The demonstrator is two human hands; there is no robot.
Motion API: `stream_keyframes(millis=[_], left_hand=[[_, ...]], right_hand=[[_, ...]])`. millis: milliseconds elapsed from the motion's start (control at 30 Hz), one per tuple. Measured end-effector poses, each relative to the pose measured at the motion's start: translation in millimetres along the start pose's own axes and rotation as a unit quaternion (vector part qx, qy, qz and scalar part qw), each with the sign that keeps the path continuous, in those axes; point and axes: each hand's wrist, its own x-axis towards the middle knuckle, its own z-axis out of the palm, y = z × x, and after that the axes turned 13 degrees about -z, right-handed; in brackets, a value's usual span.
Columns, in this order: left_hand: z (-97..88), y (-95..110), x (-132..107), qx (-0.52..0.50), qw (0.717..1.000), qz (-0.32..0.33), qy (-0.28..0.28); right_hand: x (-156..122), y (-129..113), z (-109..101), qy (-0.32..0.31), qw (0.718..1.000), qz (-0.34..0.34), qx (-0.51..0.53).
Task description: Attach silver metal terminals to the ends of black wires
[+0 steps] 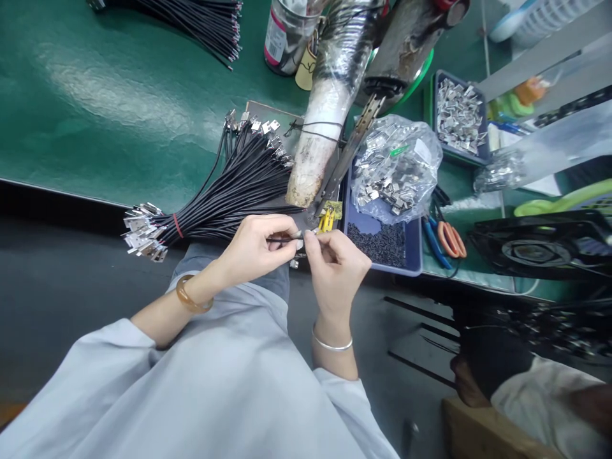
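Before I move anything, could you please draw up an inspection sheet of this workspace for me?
Surface: green table, glossy, reflecting light.
Things in hand: one black cable; any smaller piece at its end is too small to tell.
Hands: left hand pinches the cable; right hand is at its end, grip hidden.
Cables: a bundle tied with a red band, metal ends showing; a second bundle at the far edge of view.
Clutter: blue tray with black bits, a bag of metal parts over it; orange handle beside it.
Surroundings: wrapped tube beyond the hands; part of another person at lower right.
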Motion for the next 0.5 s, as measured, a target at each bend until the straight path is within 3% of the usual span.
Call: stream_keyframes(millis=[133, 267, 367, 500], left_hand=[[-7.0, 4.4, -1.3, -0.011, 1.000, 0.017, -0.020], [-11.8, 6.1, -1.1, -0.017, 0.999, 0.013, -0.041], [-11.3, 4.2, -1.1, -0.047, 0.997, -0.035, -0.055], [-5.6, 3.5, -1.9, -0.076, 0.994, -0.070, -0.042]], right_hand=[[1.8, 4.7, -7.0, 0.030, 0.996, 0.072, 0.053], [4.0, 8.3, -10.9, 0.007, 0.983, 0.098, 0.153], [2.0, 8.3, -12.2, 0.002, 0.987, 0.044, 0.155], [-3.5, 8.1, -15.5, 0.019, 0.994, -0.110, 0.009]])
